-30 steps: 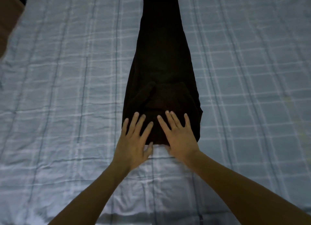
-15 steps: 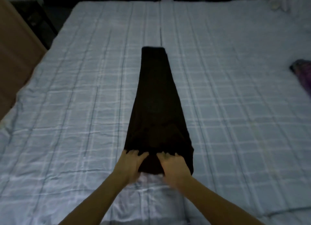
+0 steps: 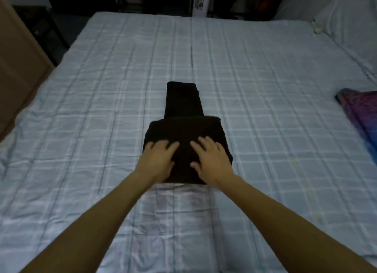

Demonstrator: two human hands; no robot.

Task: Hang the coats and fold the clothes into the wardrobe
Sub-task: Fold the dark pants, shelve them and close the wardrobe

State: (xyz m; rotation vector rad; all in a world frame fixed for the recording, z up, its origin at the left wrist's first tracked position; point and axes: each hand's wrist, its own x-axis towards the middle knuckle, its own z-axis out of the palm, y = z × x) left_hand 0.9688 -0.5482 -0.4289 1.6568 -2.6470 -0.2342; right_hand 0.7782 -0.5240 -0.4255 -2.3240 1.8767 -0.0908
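Folding step: by my reading, one fold of the black garment (image 3: pixel 183 129) is down and the hands are flattening it before the next.
Black garment: it lies on the near middle of the bed cover (image 3: pixel 265 68), its near part doubled into a thick, wide block, with a narrower single layer reaching out past the block's far edge.
Left hand (image 3: pixel 158 160): flat on the left half of the block, fingers spread, gripping nothing.
Right hand (image 3: pixel 213 160): flat on the right half, fingers spread, thumb toward the middle, also only pressing.
Risk, springing open: the block looks bulky, so if both palms lift at once the top layer may lift back up and lose its crease.
Risk, skew: the far strip sits slightly left of the block's centre, so the next fold could land crooked and leave a lopsided bundle.
Risk, soft base: the cover is rumpled near the person, and a hard push could drag the cloth and cover together.
Risk, carrying: a loose bundle may unroll on the way to the wooden panel (image 3: pixel 18 54) at the left, which may be the wardrobe.
Purple cloth (image 3: pixel 359 111): at the right edge, well apart, not yet folded.
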